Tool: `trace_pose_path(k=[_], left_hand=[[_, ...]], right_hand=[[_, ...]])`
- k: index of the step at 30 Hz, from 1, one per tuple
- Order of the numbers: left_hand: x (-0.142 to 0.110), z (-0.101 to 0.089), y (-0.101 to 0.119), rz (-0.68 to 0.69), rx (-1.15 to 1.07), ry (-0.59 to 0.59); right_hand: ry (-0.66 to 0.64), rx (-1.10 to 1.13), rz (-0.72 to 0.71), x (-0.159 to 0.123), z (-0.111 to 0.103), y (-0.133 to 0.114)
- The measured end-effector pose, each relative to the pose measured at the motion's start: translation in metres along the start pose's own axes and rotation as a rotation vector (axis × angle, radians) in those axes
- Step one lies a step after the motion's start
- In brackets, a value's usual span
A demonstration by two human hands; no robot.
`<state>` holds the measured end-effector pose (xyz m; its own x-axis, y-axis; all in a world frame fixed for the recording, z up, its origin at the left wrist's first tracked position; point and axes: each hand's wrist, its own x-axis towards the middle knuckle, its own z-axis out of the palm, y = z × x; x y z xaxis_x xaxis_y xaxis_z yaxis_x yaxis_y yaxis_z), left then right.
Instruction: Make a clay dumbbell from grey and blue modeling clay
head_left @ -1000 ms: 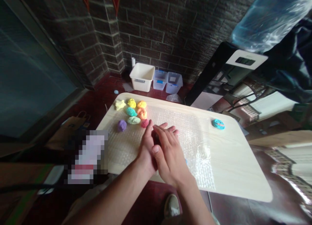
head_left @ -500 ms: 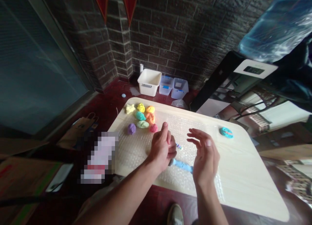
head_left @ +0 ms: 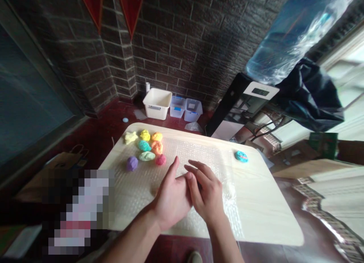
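Pale wood makes up the desk (head_left: 264, 210), and a sheet of clear bubble wrap (head_left: 196, 153) lies on top of it. The left hand (head_left: 173, 194) and the right hand (head_left: 206, 192) are down over the sheet, side by side and very close. Their fingers (head_left: 196, 172) are loose and a bit curved, not clenched. The tips of the two hands meet or nearly meet. I cannot tell if anything is between the palms or under them.

Up and to the left of the hands sit small soft lumps of clay in a bunch: a yellow star (head_left: 131, 137), a yellow lump (head_left: 145, 135), a light orange lump (head_left: 156, 136), a teal lump (head_left: 143, 145), an orange lump (head_left: 157, 147), a green lump (head_left: 147, 156), a purple lump (head_left: 132, 163) and a pink lump (head_left: 160, 159). The pink one is the nearest to the left hand, but they do not touch.

A blue lump with a stripe (head_left: 241, 156) sits far off to the right, near the back edge of the desk. There is lots of room between it and the right hand. The hands are close to the front edge, and a blurred patch hides the front left corner.
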<state>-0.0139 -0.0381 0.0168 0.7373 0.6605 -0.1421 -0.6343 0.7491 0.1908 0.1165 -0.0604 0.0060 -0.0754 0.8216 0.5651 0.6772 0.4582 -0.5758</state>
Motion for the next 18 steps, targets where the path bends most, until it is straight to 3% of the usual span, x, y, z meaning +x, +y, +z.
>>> trace_pose_path(k=[2,4,7,9,11,13,16,18], left_hand=[[-0.001,-0.004,-0.004,-0.071,0.102,-0.087],[0.000,-0.010,-0.005,-0.093,0.265,-0.078],[0.003,-0.016,-0.001,0.051,0.481,0.221],[0.005,-0.017,0.004,0.223,0.493,0.451],[0.008,-0.017,0.008,0.387,0.457,0.555],[0.010,-0.017,0.008,0.411,0.443,0.560],[0.012,-0.018,0.003,0.328,0.427,0.533],[0.013,-0.018,-0.001,0.304,0.366,0.527]], right_hand=[[0.039,0.006,0.047,-0.002,0.002,0.002],[0.207,0.074,0.197,-0.003,0.003,0.006],[0.555,0.457,0.538,0.000,0.001,0.011],[0.654,0.833,0.754,0.006,-0.003,0.012],[0.577,1.086,0.910,0.011,-0.005,0.011],[0.439,1.205,0.968,0.013,-0.005,0.008],[0.309,1.191,0.838,0.011,0.001,0.002],[0.276,1.017,0.663,0.005,0.007,-0.002]])
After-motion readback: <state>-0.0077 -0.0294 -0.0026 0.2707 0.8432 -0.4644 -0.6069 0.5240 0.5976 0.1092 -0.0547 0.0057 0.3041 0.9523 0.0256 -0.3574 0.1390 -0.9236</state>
